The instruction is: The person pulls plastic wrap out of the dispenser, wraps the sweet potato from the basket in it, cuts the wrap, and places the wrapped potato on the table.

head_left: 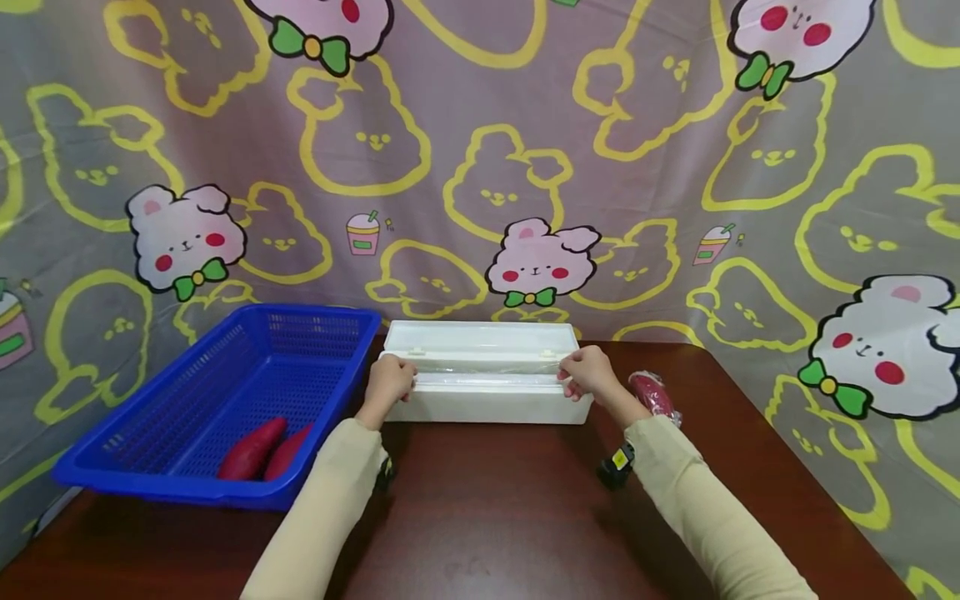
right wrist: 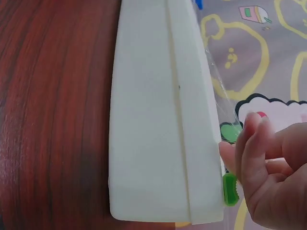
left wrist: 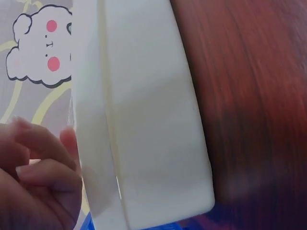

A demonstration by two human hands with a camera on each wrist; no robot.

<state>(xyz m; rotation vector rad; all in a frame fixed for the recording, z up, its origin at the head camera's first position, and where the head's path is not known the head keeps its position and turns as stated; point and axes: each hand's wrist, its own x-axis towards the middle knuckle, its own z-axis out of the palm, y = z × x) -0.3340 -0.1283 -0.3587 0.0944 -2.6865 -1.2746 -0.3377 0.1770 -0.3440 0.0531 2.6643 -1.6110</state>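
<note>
A long white cling film dispenser box (head_left: 487,407) stands at the back of the table, its lid (head_left: 480,336) raised. Clear cling film (head_left: 487,380) stretches across its opening. My left hand (head_left: 390,385) pinches the film at the left end of the box, thumb and fingertips together. At the right end, my right hand (head_left: 591,372) pinches the film's other side. The right wrist view shows the sheer film (right wrist: 221,91) running along the box's edge to my curled fingers. In the left wrist view the box (left wrist: 153,120) partly hides my fingertips.
On the left stands a blue plastic basket (head_left: 172,490) with two red sweet potatoes (head_left: 253,450) at its near end. A film-wrapped sweet potato (head_left: 654,395) lies right of the box. A patterned cloth (head_left: 465,100) hangs behind the dark wooden table (head_left: 495,517).
</note>
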